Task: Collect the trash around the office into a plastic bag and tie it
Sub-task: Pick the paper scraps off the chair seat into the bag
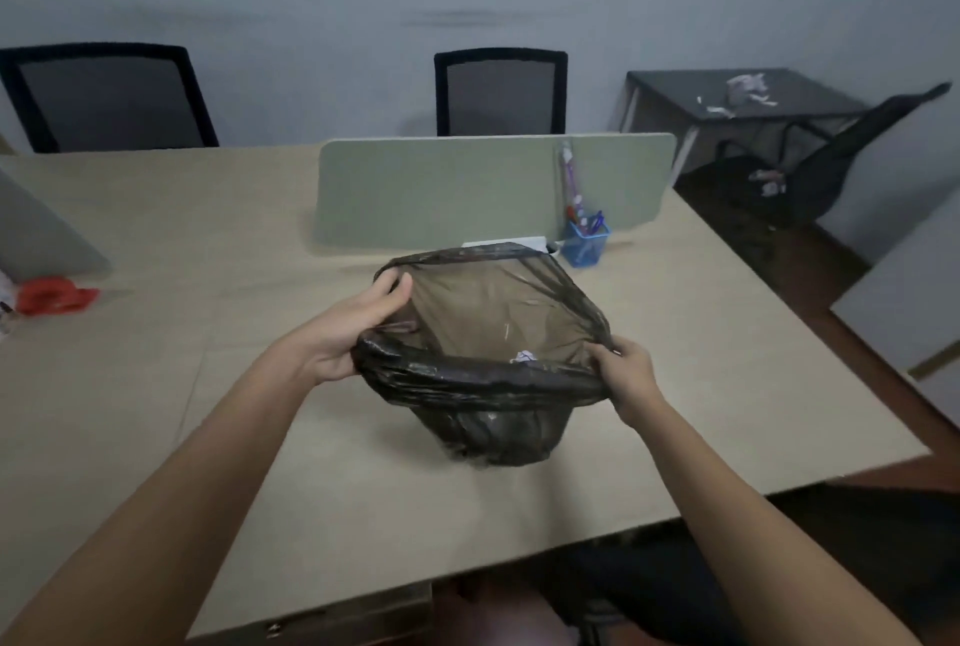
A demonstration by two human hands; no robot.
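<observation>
A dark, half-transparent plastic bag (483, 401) stands on the beige desk (260, 240) with its mouth held wide. My left hand (353, 328) grips the left side of its rim, thumb over the edge. My right hand (626, 375) pinches the right side of the rim. A crumpled white paper (523, 357) lies inside at the bottom. A red crumpled wrapper (52, 294) lies at the desk's far left edge. More white paper scraps (743, 91) sit on the black side table, and some litter (769, 181) lies on the seat of the tilted chair.
A green divider panel (467, 188) stands across the desk behind the bag, with a blue pen cup (586, 242) at its right end. Two black mesh chairs (501, 91) stand behind the desk. A black side table (810, 97) and a tilted chair (841, 151) are at the right.
</observation>
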